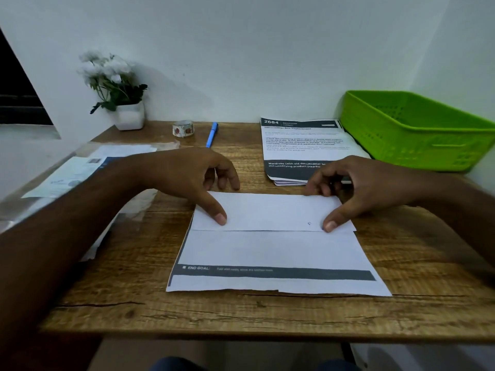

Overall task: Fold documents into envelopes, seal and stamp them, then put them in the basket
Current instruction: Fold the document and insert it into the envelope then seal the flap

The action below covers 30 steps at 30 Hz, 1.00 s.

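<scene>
White paper of the document [267, 250] lies flat under both hands on the wooden table [241, 311], its top portion folded down toward the person. The left hand [187, 175] grips the flap's left part, thumb pressed on the flap near its free edge and fingers curled down at the far crease. The right hand [359, 183] grips the right part the same way, thumb at the free edge. A dark printed band crosses the uncovered lower part of the sheet. Just behind the right hand lies a stack of printed sheets [302, 145], with the green basket [417, 129] beside it at the far right. Further back lie a blue pen [212, 134] and a small patterned roll [182, 129]. A potted white flower [130, 116] stands far left, and plastic-wrapped papers [80, 170] lie at the left edge.
</scene>
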Available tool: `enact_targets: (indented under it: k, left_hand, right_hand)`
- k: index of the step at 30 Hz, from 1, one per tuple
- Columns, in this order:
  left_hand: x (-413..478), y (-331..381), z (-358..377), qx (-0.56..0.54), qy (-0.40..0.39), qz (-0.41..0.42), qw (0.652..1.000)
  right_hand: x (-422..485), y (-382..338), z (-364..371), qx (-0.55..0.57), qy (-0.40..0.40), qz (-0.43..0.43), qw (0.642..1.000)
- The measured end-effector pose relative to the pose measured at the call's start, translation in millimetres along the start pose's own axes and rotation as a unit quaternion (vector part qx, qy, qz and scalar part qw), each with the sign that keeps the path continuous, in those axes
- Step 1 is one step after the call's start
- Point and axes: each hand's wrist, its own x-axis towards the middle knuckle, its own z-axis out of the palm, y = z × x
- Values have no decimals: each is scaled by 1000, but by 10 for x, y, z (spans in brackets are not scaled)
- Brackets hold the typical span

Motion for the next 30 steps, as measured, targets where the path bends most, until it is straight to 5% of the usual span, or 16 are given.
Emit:
enact_targets:
  k: [14,26,30]
  left_hand:
    - [-36,103,6,-25,29,23,999]
    - [-83,37,-32,-24,195,21,980]
    - [-58,-10,-40,12,189,44,981]
  right_hand:
    - [-48,-114,17,29,-22,18,999]
    - [-49,-138,-17,80,157,-42,983]
    - [-19,-85,-15,43,178,-86,979]
